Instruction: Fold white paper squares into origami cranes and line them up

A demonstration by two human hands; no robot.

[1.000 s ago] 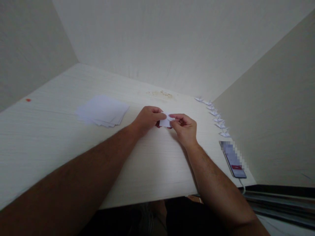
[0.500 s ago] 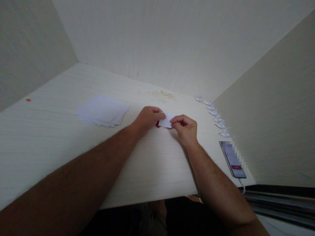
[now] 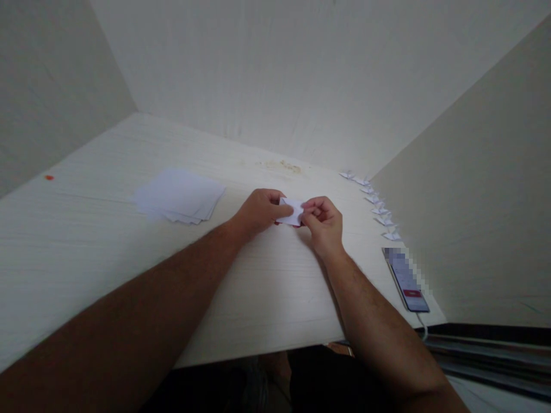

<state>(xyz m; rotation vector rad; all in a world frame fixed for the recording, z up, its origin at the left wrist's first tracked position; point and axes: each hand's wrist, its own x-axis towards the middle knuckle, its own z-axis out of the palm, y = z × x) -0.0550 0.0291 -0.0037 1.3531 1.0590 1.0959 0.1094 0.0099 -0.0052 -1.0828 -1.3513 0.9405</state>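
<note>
A person holds a small white piece of paper (image 3: 297,214) between two bare hands, above the middle of the counter (image 3: 267,287). The left hand (image 3: 263,209) has its grip closed on the left part of the paper, the thumb lying flat across the upper face and the fingers curled behind. The right hand (image 3: 325,222) pinches the right edge between thumb and fingertips, its grip nearly closed; the fingers behind the paper are mostly hidden. Exactly how the paper is folded is too small to tell.

To the left of the hands, a loose stack of white sheets (image 3: 183,192) lies on the counter, its edges uneven. Farther left, near the wall, is a small orange spot (image 3: 49,178). Beyond the hands is a brownish stain (image 3: 289,166). Along the right side runs a row of folded paper birds (image 3: 383,220), with a phone (image 3: 407,281) just nearer the person and a pale cable (image 3: 423,330) at its lower end.
</note>
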